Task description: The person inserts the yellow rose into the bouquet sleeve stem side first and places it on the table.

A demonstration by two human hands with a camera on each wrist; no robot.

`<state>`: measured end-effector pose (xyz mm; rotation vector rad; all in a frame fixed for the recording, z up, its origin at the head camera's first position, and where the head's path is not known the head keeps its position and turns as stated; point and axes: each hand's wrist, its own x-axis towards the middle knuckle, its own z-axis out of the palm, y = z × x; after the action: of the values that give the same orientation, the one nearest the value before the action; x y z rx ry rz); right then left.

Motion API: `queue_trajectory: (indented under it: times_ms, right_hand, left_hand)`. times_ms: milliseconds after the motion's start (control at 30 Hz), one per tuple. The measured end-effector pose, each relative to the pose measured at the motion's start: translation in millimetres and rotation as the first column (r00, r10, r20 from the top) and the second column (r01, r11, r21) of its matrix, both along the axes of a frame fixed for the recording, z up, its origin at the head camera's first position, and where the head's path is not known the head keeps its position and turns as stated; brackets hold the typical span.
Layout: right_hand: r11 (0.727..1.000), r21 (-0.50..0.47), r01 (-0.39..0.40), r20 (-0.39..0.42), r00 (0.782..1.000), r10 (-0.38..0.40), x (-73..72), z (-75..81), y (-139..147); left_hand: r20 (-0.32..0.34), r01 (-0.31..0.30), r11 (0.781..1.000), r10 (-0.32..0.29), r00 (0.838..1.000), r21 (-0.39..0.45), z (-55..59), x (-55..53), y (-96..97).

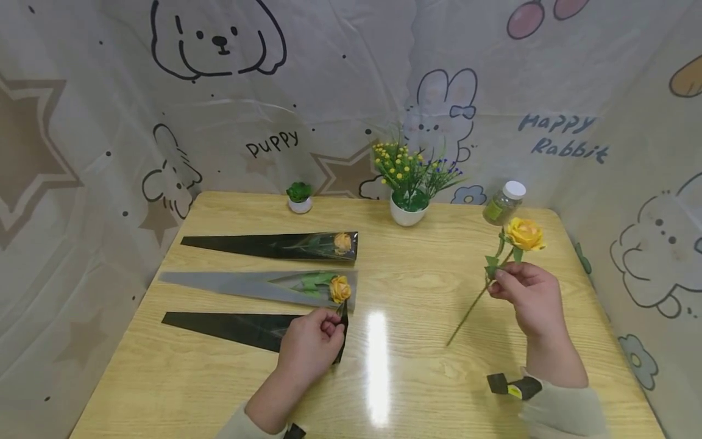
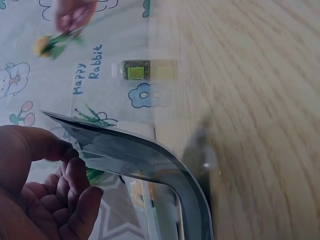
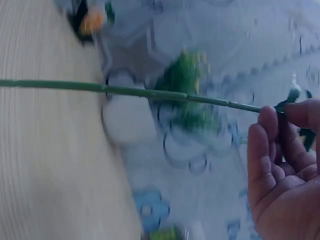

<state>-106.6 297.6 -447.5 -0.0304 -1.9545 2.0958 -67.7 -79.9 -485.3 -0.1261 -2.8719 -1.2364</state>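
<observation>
My left hand (image 1: 312, 341) pinches the edge at the wide end of a black flower sleeve (image 1: 225, 326), which lies nearest me on the table. In the left wrist view that end of the sleeve (image 2: 135, 155) is lifted and bowed, with a gap between its layers. Over the table's right side, my right hand (image 1: 534, 299) holds a yellow artificial rose (image 1: 524, 234) by its stem between thumb and fingers. The bloom points up, and the bare green stem (image 3: 145, 93) slants down to the left.
Behind the near sleeve lie a grey sleeve (image 1: 214, 280) and another black sleeve (image 1: 236, 246), each with a rose inside. Along the back stand a small potted succulent (image 1: 300, 198), a white pot of flowers (image 1: 408, 210) and a white-lidded jar (image 1: 501, 206). Printed cloth (image 1: 340, 91) hangs behind the table.
</observation>
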Motion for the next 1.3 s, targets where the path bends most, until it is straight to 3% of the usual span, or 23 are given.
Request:
queue_trajectory:
  times_ms: [67,200,367,567,633,700,967,1167,1300]
  right_hand:
    - [0.991,-0.102,-0.090,-0.154,0.985,0.074,-1.1,5.2,-22]
    - [0.974,-0.145,-0.173,-0.314,0.942,0.121,-3.9,14.3,-63]
    - [0.974,-0.104,-0.203,-0.395,0.907,0.147,-5.7,21.9,-101]
    - [0.949,-0.103,-0.298,-0.554,0.809,0.194,-4.3,23.6,-124]
    - [0.944,-0.098,-0.316,-0.576,0.791,0.205,-3.5,22.9,-127]
    - [0.944,-0.091,-0.316,-0.575,0.791,0.209,-2.7,21.1,-130]
    - [0.956,-0.029,-0.291,-0.518,0.823,0.234,-0.1,10.7,-134]
    - [0.971,0.042,-0.236,-0.435,0.871,0.230,8.0,-1.8,-145]
    - [0.975,0.080,-0.205,-0.419,0.881,0.220,14.2,-9.1,-154]
  left_hand:
    - [-0.001,0.001,1.000,-0.001,1.000,0.009,0.7,-0.2,-0.1]
    - [-0.012,0.000,1.000,0.000,1.000,0.016,2.1,-1.0,-1.0]
    - [-0.027,0.001,1.000,0.000,1.000,0.030,1.5,-1.7,0.9]
    - [-0.030,0.017,0.999,-0.016,0.999,0.039,2.4,-1.8,4.3]
    - [-0.033,0.023,0.999,-0.021,0.999,0.041,3.2,-1.7,4.5]
    - [-0.040,0.029,0.999,-0.027,0.999,0.041,3.5,-1.5,4.5]
    - [-0.074,0.043,0.998,-0.039,0.996,0.045,2.8,0.0,4.0]
    - [-0.113,0.062,0.995,-0.054,0.992,0.076,4.1,2.7,4.2]
    - [-0.134,0.071,0.991,-0.056,0.989,0.111,4.1,3.6,4.8]
